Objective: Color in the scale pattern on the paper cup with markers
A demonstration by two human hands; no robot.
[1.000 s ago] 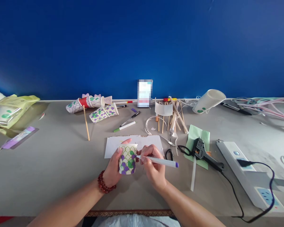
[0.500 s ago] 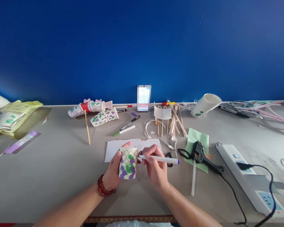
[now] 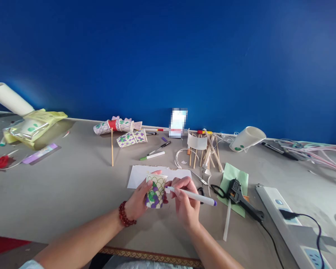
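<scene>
My left hand [image 3: 138,201], a red bead bracelet on its wrist, is wrapped round a small paper cup [image 3: 156,190] drawn with scale shapes coloured green and purple. It holds the cup upright just above the grey table [image 3: 67,194]. My right hand [image 3: 184,201] pinches a white marker [image 3: 194,195] with a purple end, its tip touching the cup's right side. A white sheet of paper [image 3: 137,175] lies just behind the cup.
Decorated cups [image 3: 120,130] and a wooden stick [image 3: 112,146] lie at the back left. Behind the paper are markers [image 3: 152,155], wooden sticks [image 3: 207,151] and a white cup [image 3: 248,138]. Scissors [image 3: 210,181], a glue gun [image 3: 242,196] and a power strip [image 3: 288,213] sit right; yellow bags [image 3: 33,125] left.
The view has swung left and tilted, so everything shifted right in the picture. Both hands stay on the cup and marker, the cup now tipped slightly.
</scene>
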